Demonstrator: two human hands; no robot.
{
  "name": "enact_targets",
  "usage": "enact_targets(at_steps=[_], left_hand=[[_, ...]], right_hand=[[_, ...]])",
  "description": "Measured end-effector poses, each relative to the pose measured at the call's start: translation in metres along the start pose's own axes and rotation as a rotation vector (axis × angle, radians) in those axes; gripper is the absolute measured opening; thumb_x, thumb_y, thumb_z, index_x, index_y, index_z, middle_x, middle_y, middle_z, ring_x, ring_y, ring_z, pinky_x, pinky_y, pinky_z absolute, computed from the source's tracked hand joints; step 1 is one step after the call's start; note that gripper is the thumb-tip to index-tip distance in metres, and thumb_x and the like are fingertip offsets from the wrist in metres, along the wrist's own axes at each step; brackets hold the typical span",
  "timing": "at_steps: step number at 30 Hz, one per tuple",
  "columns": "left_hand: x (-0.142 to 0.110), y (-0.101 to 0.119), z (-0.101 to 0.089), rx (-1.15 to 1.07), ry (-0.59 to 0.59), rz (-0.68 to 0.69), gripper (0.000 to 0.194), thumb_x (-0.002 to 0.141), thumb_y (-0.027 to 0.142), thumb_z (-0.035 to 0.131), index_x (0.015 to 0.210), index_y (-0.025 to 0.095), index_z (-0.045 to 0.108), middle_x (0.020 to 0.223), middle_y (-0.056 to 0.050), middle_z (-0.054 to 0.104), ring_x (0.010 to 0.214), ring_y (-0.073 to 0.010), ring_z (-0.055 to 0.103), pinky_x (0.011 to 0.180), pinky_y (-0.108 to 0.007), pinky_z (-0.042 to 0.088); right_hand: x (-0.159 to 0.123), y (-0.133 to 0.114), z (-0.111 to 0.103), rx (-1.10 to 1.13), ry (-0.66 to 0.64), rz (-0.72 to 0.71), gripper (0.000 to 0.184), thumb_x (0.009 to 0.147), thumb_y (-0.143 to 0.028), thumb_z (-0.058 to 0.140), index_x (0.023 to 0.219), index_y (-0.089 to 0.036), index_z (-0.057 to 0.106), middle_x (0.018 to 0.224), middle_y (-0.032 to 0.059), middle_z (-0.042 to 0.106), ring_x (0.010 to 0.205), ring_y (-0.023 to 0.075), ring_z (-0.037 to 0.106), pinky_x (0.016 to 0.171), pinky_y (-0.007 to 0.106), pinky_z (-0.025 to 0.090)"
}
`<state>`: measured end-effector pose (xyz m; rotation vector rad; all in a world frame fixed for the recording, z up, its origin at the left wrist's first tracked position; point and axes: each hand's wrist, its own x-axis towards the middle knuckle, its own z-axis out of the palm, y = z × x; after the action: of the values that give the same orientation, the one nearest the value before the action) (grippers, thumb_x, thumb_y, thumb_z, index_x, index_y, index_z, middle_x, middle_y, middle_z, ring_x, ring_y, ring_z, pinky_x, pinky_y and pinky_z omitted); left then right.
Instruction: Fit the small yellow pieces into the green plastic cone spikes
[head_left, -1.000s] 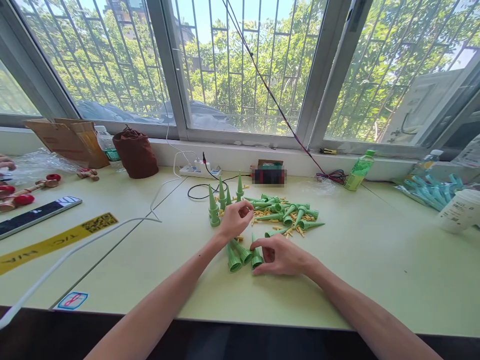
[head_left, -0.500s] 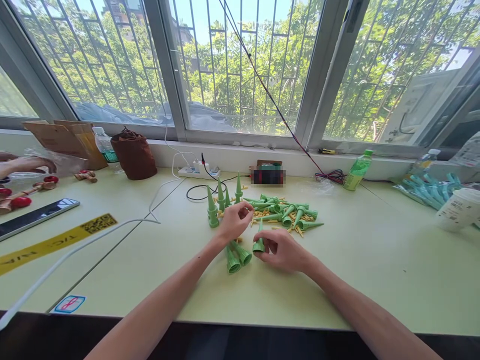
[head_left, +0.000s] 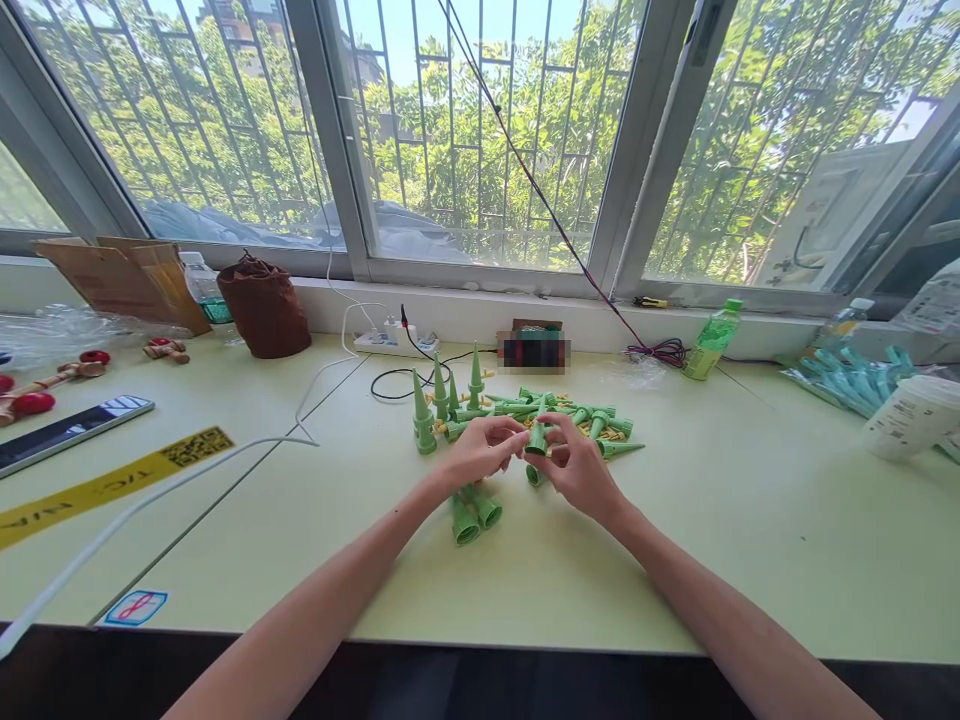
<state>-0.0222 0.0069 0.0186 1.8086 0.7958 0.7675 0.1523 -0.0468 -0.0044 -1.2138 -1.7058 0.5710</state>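
Note:
My right hand (head_left: 577, 468) grips a green plastic plant-watering spike (head_left: 538, 436), its narrow end up and its wide end down. Close beside it, my left hand (head_left: 484, 450) is pinched, fingertips at the spike's wide end; what is in that pinch is too small to make out. Another green spike (head_left: 535, 476) shows just under my right hand. Two spikes (head_left: 466, 526) lie nearer me with open ends towards me. Several stand upright (head_left: 424, 425) left of my left hand. Behind my hands lies a heap of spikes (head_left: 600, 420) mixed with small yellow pegs (head_left: 616, 434).
A white cable (head_left: 225, 455) crosses the left side, near a phone (head_left: 75, 432) and yellow tape strip (head_left: 120, 485). A power strip (head_left: 396, 343) and brown pouch (head_left: 264, 308) stand at the back. On the right are a green bottle (head_left: 711, 342) and white cup (head_left: 904, 420).
My right hand has lifted a spike up and towards the heap. My left hand has shifted right to meet it. The other person's hand at far left has gone from view.

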Motion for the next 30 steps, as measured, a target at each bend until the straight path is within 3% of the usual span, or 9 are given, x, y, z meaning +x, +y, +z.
enact_targets(at_steps=[5, 16, 24, 30], left_hand=[[0.0002, -0.0057, 0.0013, -0.02, -0.05, 0.03, 0.04, 0.08, 0.051, 0.063, 0.096, 0.014, 0.062, 0.06, 0.0, 0.058, 0.046, -0.0081, 0.047, 0.039, -0.018, 0.034], [-0.0015, -0.0062, 0.0056, -0.021, -0.062, 0.058, 0.042, 0.079, 0.052, 0.064, 0.099, 0.014, 0.063, 0.054, 0.003, 0.055, 0.042, -0.007, 0.044, 0.042, -0.019, 0.035], [0.0005, -0.0069, 0.0027, -0.227, -0.133, 0.007, 0.046, 0.077, 0.049, 0.069, 0.103, 0.013, 0.059, 0.063, 0.0, 0.057, 0.048, -0.0088, 0.049, 0.047, -0.022, 0.04], [0.001, -0.007, 0.0008, -0.349, -0.19, -0.046, 0.048, 0.077, 0.05, 0.069, 0.106, 0.013, 0.059, 0.076, -0.004, 0.059, 0.054, -0.0086, 0.051, 0.049, -0.023, 0.04]], right_hand=[[0.001, 0.0011, -0.0019, -0.017, 0.0, 0.012, 0.043, 0.084, -0.042, 0.06, 0.118, -0.02, 0.045, 0.084, 0.0014, 0.061, 0.041, 0.0079, 0.045, 0.044, 0.023, 0.039], [0.0012, 0.0028, -0.0023, -0.124, -0.031, -0.093, 0.03, 0.086, -0.033, 0.058, 0.113, -0.023, 0.054, 0.078, -0.0003, 0.061, 0.048, 0.0101, 0.044, 0.048, 0.023, 0.036], [0.0008, 0.0046, -0.0028, -0.066, -0.006, -0.087, 0.043, 0.085, -0.034, 0.06, 0.124, -0.022, 0.047, 0.079, -0.0006, 0.057, 0.048, 0.0092, 0.043, 0.048, 0.022, 0.037], [0.0009, 0.0032, -0.0034, -0.035, 0.023, -0.1, 0.042, 0.085, -0.034, 0.061, 0.123, -0.022, 0.046, 0.077, -0.0024, 0.053, 0.047, 0.0082, 0.044, 0.047, 0.022, 0.036]])
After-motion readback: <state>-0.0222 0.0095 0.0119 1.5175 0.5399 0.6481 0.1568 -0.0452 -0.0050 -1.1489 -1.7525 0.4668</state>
